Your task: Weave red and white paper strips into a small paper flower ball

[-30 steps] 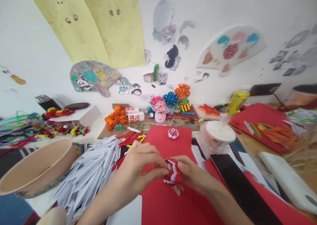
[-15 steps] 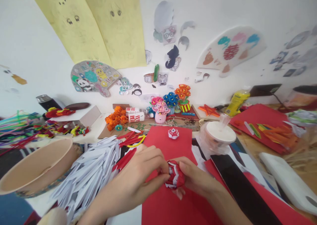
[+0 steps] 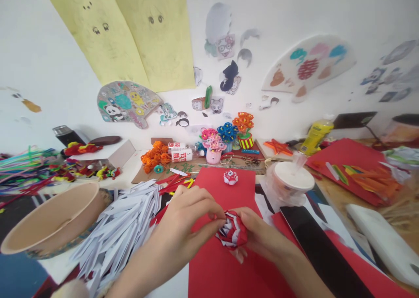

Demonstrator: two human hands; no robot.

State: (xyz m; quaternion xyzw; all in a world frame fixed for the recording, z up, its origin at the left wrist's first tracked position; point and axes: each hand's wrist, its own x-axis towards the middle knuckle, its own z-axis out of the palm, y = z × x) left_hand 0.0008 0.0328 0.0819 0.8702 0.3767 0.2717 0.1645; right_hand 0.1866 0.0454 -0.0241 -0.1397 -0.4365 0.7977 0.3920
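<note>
A red-and-white folded paper flower (image 3: 234, 232) is held above the red paper sheet (image 3: 212, 272). My right hand (image 3: 258, 230) is closed round its right side, thumb on top and fingertips showing below. My left hand (image 3: 196, 219) reaches in from the left, with thumb and forefinger pinched on the flower's left edge; whether a single petal is between them is hidden. Farther back on the same red sheet sits a smaller red-and-white paper flower (image 3: 231, 178), apart from both hands.
White folded paper strips (image 3: 124, 228) are heaped left, beside a beige bowl (image 3: 52, 219). A lidded drink cup (image 3: 293, 178) and a long black object (image 3: 321, 250) lie right. Small flower pots (image 3: 214, 156), scissors (image 3: 252, 161) and orange flowers (image 3: 155, 156) stand along the wall.
The held flower has turned slightly, showing more of its layered white-edged petals. My left fingers have shifted a little up along its edge. The whole view has moved slightly.
</note>
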